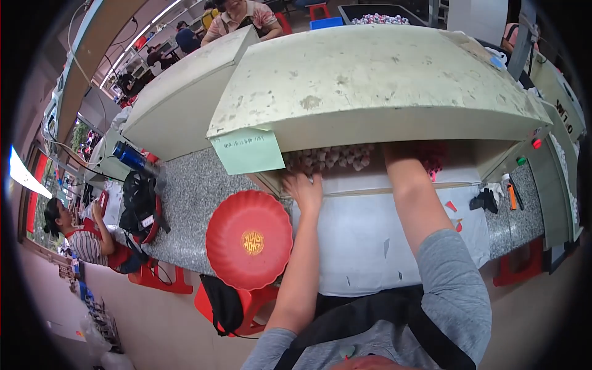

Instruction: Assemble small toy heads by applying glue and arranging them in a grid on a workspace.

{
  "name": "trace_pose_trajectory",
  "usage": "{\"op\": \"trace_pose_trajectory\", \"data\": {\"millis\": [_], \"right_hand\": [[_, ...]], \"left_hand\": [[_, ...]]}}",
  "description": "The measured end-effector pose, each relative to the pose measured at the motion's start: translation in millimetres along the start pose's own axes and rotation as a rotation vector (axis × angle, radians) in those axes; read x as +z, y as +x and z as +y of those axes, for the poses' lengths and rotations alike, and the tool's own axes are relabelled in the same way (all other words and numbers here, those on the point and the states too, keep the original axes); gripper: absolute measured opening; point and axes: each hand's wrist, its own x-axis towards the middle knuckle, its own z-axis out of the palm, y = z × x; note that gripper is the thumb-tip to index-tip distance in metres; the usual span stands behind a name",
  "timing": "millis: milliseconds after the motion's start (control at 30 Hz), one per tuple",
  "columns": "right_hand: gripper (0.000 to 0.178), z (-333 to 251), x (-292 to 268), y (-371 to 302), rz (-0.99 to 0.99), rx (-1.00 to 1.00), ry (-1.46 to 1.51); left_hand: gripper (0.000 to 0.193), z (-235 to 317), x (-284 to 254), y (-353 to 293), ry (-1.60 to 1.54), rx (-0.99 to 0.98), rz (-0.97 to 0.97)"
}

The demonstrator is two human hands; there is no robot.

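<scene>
My left hand [303, 192] rests at the front left corner of a pale open-fronted box [370, 123], its fingers apart beside a pile of small white pieces with dark spots [339, 158]. Nothing shows in that hand. My right forearm [408, 182] reaches in under the box's top, which hides the hand and whatever it touches. Small pinkish-red pieces [433, 161] lie inside, to the right of that arm. White sheeting [357, 240] covers the worktop in front of me, with a few red and grey scraps on it.
A red scalloped basin [246, 216] with a gold emblem stands left of my left arm, above a red stool [250, 311]. A black backpack [139, 206] and blue bottle [128, 154] sit farther left. An orange marker [512, 196] lies right. Other people sit left and beyond.
</scene>
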Motion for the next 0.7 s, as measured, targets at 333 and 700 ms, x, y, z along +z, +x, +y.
{"op": "trace_pose_trajectory", "data": {"millis": [333, 700], "right_hand": [[0.033, -35, -27, 20, -0.161, 0.018, 0.071], [0.033, -34, -8, -32, -0.422, 0.069, 0.199]], "left_hand": [[0.062, 7, 28, -4, 0.149, 0.012, -0.120], [0.056, 27, 28, -1, 0.132, 0.045, -0.033]]}}
